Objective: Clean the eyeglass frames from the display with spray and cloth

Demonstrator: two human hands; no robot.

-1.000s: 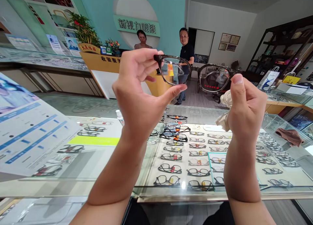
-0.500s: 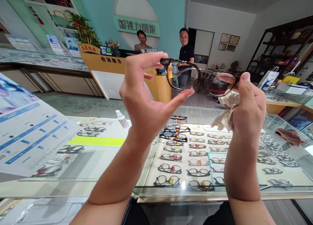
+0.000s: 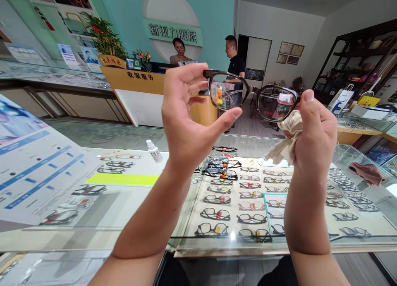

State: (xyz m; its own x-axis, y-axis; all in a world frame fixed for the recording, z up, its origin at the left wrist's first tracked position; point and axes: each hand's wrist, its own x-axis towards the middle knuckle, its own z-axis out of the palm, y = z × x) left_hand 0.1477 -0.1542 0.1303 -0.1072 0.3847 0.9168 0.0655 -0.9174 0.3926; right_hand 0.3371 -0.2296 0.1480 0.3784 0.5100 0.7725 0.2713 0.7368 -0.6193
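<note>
I hold a pair of dark-framed glasses [image 3: 252, 93] up in front of me, above a glass display counter [image 3: 133, 219]. My left hand [image 3: 189, 120] pinches the left lens rim between thumb and fingers. At the other end, my right hand [image 3: 313, 133] grips the right lens together with a beige cleaning cloth [image 3: 287, 141], which hangs bunched below the frame. A small orange tag shows behind the left lens.
Under the counter glass lie several rows of glasses [image 3: 248, 195]. A small white bottle [image 3: 154, 150] stands on the counter, a printed sheet [image 3: 34, 166] lies at left, a brown cloth [image 3: 367, 172] at right. Two people [image 3: 234, 64] stand by a yellow desk [image 3: 142, 91] behind.
The glasses have shifted right and tilted, and my right hand has closed on the right lens with the cloth. The person at the desk has turned away.
</note>
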